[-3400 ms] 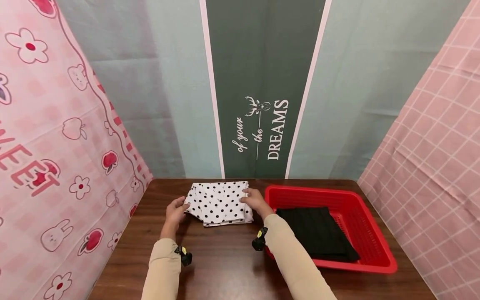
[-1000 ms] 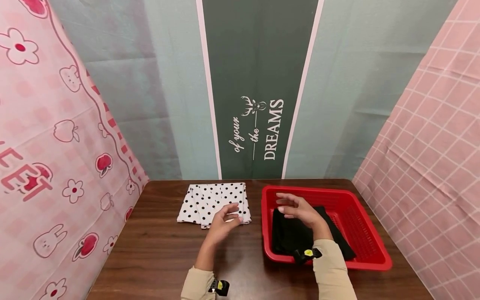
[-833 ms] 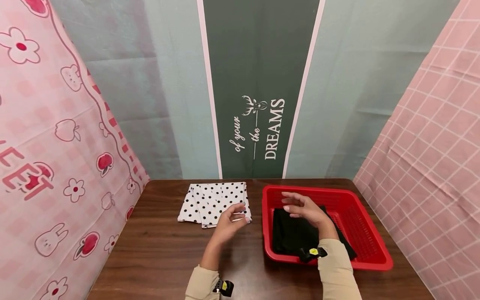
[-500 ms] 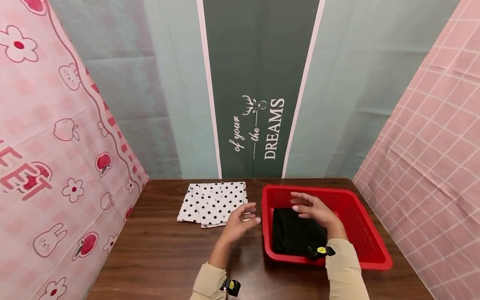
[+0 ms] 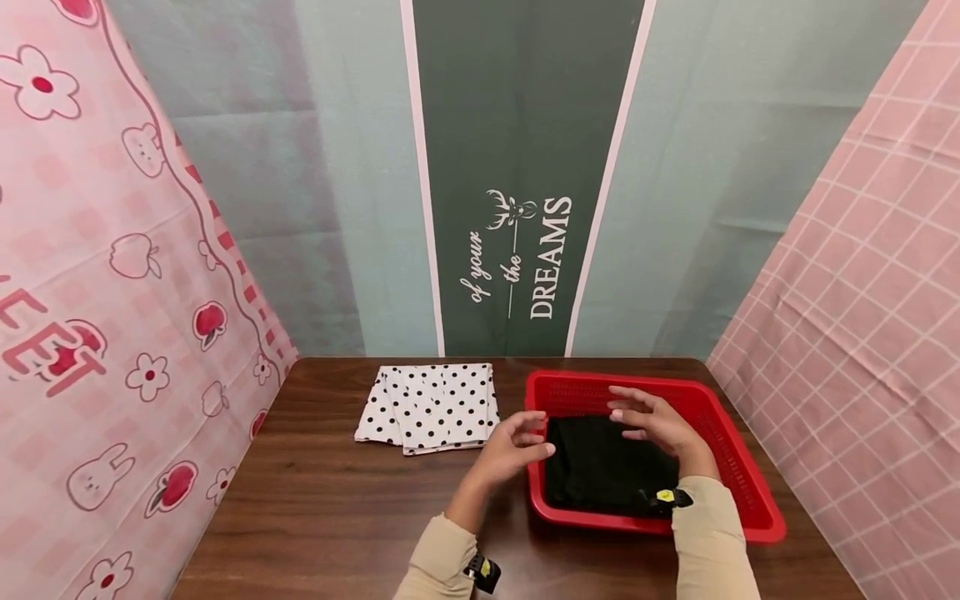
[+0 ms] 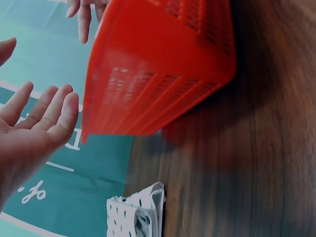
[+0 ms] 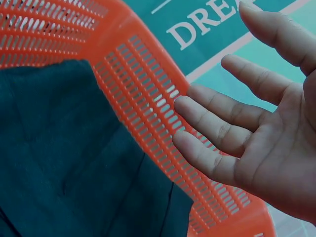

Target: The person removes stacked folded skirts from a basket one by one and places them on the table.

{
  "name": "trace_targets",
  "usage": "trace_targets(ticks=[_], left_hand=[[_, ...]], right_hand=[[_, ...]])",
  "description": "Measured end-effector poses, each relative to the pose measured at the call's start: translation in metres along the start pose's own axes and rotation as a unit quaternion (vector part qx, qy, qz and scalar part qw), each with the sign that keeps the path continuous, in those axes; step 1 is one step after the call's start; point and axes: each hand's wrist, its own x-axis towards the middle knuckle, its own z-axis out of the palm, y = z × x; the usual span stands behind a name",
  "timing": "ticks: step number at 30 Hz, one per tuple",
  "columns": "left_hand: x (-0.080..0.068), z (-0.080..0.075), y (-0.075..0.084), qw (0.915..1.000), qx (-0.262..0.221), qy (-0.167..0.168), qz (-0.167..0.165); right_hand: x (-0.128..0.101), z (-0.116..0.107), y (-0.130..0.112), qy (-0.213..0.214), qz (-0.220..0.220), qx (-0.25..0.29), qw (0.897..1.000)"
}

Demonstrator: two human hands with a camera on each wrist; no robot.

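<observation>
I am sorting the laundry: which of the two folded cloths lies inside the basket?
The black cloth lies inside the red basket; the white polka-dot cloth lies on the table.

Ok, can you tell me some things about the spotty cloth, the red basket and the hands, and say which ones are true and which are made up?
1. The polka-dot cloth lies folded on the table. True.
2. The black cloth is on the table beside the basket. False: it lies inside the red basket.
3. The right hand grips the black cloth. False: it is open above the basket, holding nothing.
4. The left hand is open at the basket's left edge. True.
</observation>
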Motion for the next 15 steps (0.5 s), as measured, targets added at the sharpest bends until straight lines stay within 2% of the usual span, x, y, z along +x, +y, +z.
trace_targets(ticks=[7, 12, 15], left_hand=[[0.016, 0.012, -0.034, 0.9995, 0.03, -0.007, 0.002], [0.019, 0.021, -0.038, 0.9989, 0.045, -0.007, 0.002], [0.019, 0.024, -0.038, 0.9989, 0.046, -0.005, -0.004]], right_hand=[[-0.005, -0.01, 0.008, 0.017, 0.013, 0.0, 1.0], [-0.01, -0.02, 0.013, 0.034, 0.022, -0.002, 0.999], [-0.012, -0.026, 0.016, 0.047, 0.012, 0.012, 0.999]])
